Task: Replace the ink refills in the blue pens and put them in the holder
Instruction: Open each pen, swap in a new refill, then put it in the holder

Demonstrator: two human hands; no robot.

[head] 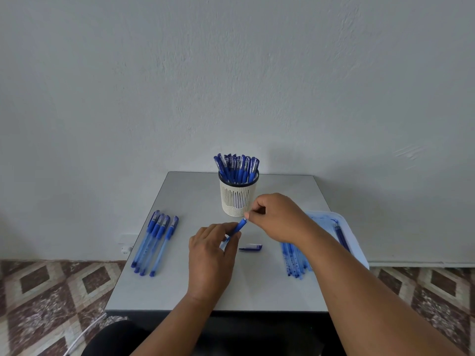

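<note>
Pen (237,226) is held above the tabletop (195,191) in the left hand (209,255) grip, long axis rising up-right. Its upper end is pinched by the right hand (279,217); any pull is judged to run along that axis.

Both bare forearms reach forward from the bottom edge, the right one crossing in diagonally from the lower right. The left hand (209,255) is seen from the back, knuckles up, its fingers curled closed around a slim blue plastic pen (237,226). The right hand (276,218) sits higher and farther forward, wrist bent, thumb and forefinger pinched together at the pen's upper end.
</note>
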